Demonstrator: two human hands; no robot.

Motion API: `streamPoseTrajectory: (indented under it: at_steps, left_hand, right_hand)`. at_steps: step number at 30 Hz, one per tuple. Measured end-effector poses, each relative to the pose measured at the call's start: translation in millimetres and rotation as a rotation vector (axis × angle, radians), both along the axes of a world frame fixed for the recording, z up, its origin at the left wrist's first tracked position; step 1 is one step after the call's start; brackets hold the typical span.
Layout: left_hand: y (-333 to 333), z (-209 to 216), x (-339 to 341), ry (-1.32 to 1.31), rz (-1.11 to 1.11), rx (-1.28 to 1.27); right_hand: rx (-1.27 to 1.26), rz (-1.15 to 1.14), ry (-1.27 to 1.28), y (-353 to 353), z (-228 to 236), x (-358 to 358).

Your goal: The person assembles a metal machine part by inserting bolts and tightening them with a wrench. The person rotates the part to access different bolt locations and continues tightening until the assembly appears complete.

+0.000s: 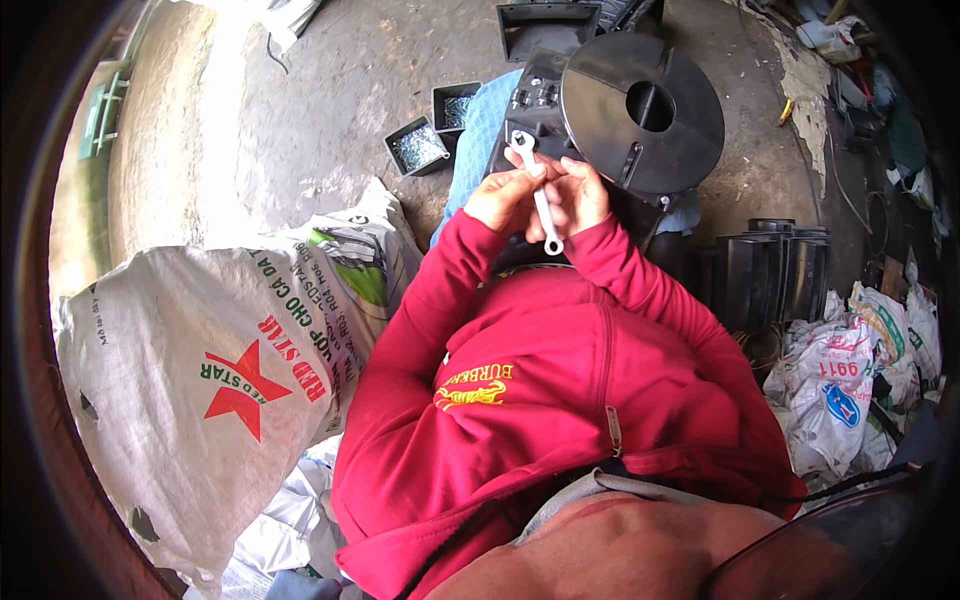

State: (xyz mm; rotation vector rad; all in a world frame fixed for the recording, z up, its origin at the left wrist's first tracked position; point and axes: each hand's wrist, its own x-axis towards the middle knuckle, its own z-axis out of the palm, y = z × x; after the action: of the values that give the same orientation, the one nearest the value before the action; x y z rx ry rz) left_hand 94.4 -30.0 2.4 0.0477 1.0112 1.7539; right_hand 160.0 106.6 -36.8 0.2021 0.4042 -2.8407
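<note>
Nearest is the person's red, zip-fronted jacket [540,350], on the near side of the landmark, a black housing with a broad, slotted round disc [605,125] on top. To the near left of the housing slumps a white woven sack [170,400] printed with a red star.

Between jacket and housing, at the housing's near left edge, is a slim silver metal wrench [545,210] with a head at each end. The left hand [503,200] pinches its shaft between thumb and fingers; the right hand [585,195] is half curled beside it – whether that grip bears on the steel, I cannot tell.

The wrench's long axis runs away from the jacket, leaning slightly left: the larger head points toward the housing, the smaller ring end back at the body. It should handle as stiff, fairly light and hard to break, perhaps slick if oily – best held mid-shaft.

Left of the housing hangs a light blue cloth [482,125]; beyond that, small black trays [428,168] of metal hardware. Behind the housing lies a larger black tray [545,40].
</note>
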Motion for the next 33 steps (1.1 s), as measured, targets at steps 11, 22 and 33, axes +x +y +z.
streamPoseTrajectory:
  at_steps: [11, 22, 33]
  left_hand:
    - [-38, 20, -42, 0.239, -0.078, -0.267]
    - [-8, 6, 3, 0.116, 0.106, -0.174]
    - [-27, 30, -37, 0.208, -0.042, -0.406]
  right_hand:
    - [-0.026, -0.249, -0.108, -13, 12, -7]
    - [0.055, -0.207, -0.225, -13, -3, -4]
    - [-0.006, -0.251, -0.038, -12, 7, -8]
